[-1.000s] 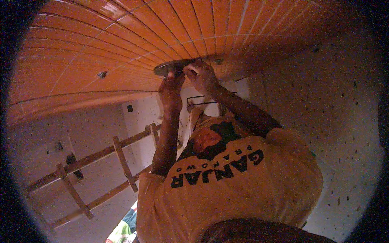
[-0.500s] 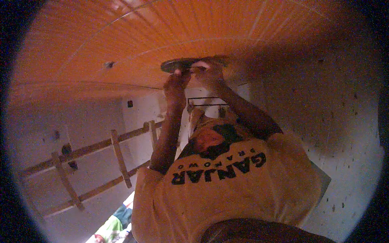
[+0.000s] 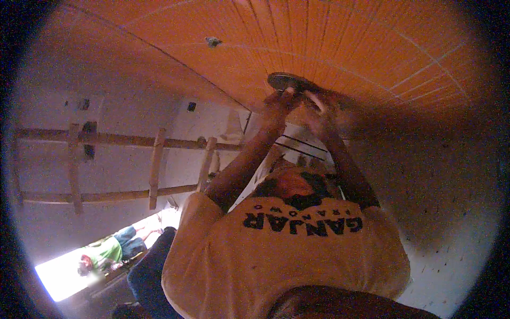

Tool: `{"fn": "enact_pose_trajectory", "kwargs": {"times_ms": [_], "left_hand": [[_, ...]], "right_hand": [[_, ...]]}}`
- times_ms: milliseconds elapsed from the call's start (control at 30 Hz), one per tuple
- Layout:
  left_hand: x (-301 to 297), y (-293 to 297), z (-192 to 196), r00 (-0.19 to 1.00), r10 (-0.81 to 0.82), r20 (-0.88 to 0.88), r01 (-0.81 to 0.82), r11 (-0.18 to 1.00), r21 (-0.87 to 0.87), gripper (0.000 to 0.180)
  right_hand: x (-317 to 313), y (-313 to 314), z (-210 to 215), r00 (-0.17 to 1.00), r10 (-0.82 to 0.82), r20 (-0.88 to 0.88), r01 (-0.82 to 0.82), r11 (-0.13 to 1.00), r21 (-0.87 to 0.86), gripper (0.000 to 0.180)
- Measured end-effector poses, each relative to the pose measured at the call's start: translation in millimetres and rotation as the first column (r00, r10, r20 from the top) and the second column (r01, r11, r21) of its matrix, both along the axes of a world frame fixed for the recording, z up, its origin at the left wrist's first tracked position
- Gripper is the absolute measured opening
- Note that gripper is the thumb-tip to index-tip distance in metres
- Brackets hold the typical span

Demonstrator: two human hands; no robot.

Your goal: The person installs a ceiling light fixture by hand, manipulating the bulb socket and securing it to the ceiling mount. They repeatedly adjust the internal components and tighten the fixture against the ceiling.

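Head view: both arms rise from the yellow short-sleeved shirt point(image 3: 297, 260) at the bottom of the frame to the orange ribbed plank ceiling point(image 3: 340, 37) that fills the top. Just right of centre at the top, a round flat grey metal disc point(image 3: 289, 81) lies against the ceiling. The left hand point(image 3: 279, 106) reaches its fingertips up to the disc's lower rim and pinches it. The right hand point(image 3: 325, 109), just beside the left, has its fingers curled under the disc's right part; blur hides whether it grips anything. At the left of the frame a bamboo ladder point(image 3: 154, 165) lies across a pale plastered wall point(image 3: 122, 111). In the lower left, a bright opening shows a person in a green top point(image 3: 106, 250).
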State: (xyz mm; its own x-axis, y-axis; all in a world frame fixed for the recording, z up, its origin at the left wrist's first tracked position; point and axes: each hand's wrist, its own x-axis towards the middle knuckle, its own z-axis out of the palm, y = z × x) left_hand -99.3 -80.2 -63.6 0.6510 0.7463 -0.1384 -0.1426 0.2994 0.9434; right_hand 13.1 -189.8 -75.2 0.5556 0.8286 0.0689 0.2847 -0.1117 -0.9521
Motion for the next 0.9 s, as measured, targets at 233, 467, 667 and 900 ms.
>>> {"fn": "enact_pose_trajectory", "kwargs": {"times_ms": [233,467,667,900], "left_hand": [[8,5,15,0.998,-0.04,-0.051,0.032,0.987,-0.157,0.038],[7,18,22,0.997,0.03,0.073,-0.016,0.982,-0.189,0.039],[-4,58,-16,0.876,-0.1,-0.472,0.246,0.935,0.257,0.037],[-1,60,23,0.999,0.02,0.038,-0.01,0.972,-0.233,0.036]], "right_hand": [[20,-1,-2,0.846,0.008,0.532,-0.086,0.989,0.122,0.037],[34,7,9,0.983,0.181,-0.02,-0.182,0.972,-0.151,0.033],[27,44,-25,0.972,0.062,-0.224,-0.07,0.997,-0.027,0.041],[8,73,-2,0.942,-0.08,-0.327,0.055,0.995,-0.086,0.039]]}}
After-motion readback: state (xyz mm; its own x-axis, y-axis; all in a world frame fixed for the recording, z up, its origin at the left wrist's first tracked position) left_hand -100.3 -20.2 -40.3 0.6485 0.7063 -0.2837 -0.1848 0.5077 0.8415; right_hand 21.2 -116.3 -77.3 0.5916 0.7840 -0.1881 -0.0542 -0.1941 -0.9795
